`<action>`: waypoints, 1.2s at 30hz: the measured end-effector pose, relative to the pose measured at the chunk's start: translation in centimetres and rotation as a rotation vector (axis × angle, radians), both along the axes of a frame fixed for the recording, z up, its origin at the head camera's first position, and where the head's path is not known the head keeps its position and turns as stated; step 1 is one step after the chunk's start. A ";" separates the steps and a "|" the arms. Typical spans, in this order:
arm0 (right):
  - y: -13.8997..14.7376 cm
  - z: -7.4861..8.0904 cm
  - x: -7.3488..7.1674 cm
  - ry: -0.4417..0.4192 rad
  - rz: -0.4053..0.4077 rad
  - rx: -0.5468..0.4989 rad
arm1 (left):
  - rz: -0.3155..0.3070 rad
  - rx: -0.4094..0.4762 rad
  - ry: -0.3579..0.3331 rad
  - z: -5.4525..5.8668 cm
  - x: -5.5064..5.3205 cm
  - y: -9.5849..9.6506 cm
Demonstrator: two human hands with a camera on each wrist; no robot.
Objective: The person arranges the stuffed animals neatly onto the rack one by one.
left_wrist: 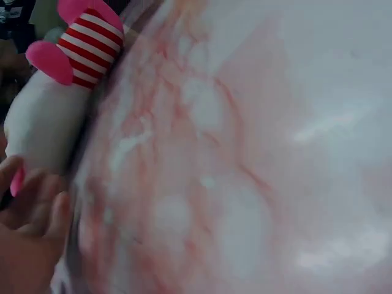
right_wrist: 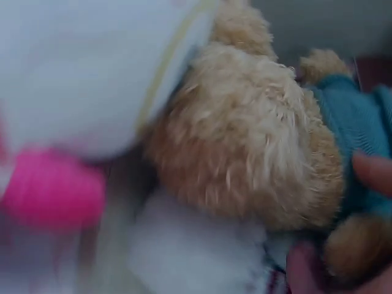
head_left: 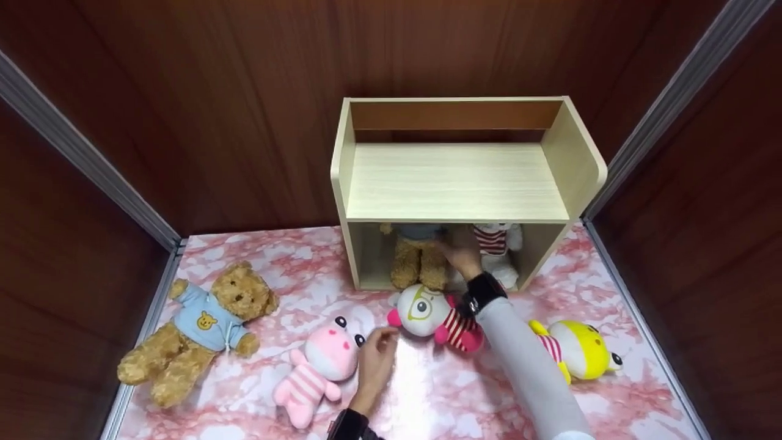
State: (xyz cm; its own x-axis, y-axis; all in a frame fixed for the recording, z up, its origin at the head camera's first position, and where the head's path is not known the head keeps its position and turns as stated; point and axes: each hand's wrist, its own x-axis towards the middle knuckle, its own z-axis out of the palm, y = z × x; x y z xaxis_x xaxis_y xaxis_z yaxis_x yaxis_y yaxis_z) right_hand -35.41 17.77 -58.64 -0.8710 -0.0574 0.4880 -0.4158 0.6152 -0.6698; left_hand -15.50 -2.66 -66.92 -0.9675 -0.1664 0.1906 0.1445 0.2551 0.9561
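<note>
Inside the shelf's lower compartment, a brown teddy bear (head_left: pixel 420 260) in a blue top sits upright, its upper part shaded. My right hand (head_left: pixel 462 252) reaches in from the right and grips its arm and side; in the right wrist view its thumb lies on the blue top (right_wrist: pixel 349 122). A white doll (head_left: pixel 421 310) with green glasses and a red-striped body lies before the bear's feet. My left hand (head_left: pixel 377 360) is by that doll's head, fingers loosely bent around nothing; the left wrist view shows them close to its pink ear (left_wrist: pixel 18 180).
The pale wooden shelf (head_left: pixel 458 180) stands against the back wall. A white doll in a striped top (head_left: pixel 492 241) sits right of the bear. Outside lie another teddy bear (head_left: pixel 204 324), a pink doll (head_left: pixel 317 366) and a yellow doll (head_left: pixel 577 349) on the marbled surface (head_left: pixel 440 397).
</note>
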 end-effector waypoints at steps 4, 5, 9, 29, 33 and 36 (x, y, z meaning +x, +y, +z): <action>0.2 1.1 2.0 0.186 -0.152 0.371 | 0.117 -0.093 0.195 2.7 -3.1 0.4; 0.2 1.4 2.5 0.197 -0.143 0.423 | 0.111 -0.117 0.235 3.1 -4.2 0.5; -0.4 1.7 4.1 0.190 0.061 0.541 | 0.049 -0.233 0.217 4.2 -8.6 0.8; 2.0 -0.8 6.2 -0.349 0.133 0.796 | -0.486 -0.393 -0.240 5.0 -14.4 3.9; 2.2 -1.0 6.0 -0.447 0.124 0.725 | -0.503 -0.387 -0.212 5.1 -14.5 4.5; 2.7 -1.2 5.6 -0.477 0.104 0.697 | -0.516 -0.368 -0.185 5.2 -14.5 4.8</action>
State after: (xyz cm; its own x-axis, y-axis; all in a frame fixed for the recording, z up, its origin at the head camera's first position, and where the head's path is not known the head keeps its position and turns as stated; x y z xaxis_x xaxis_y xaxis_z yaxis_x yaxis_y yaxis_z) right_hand -29.80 20.44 -59.89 -0.9481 -0.2997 -0.1062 -0.2626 0.9264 -0.2700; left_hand -30.01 2.18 -61.75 -0.9278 0.3718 -0.0303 0.1778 0.5123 0.8402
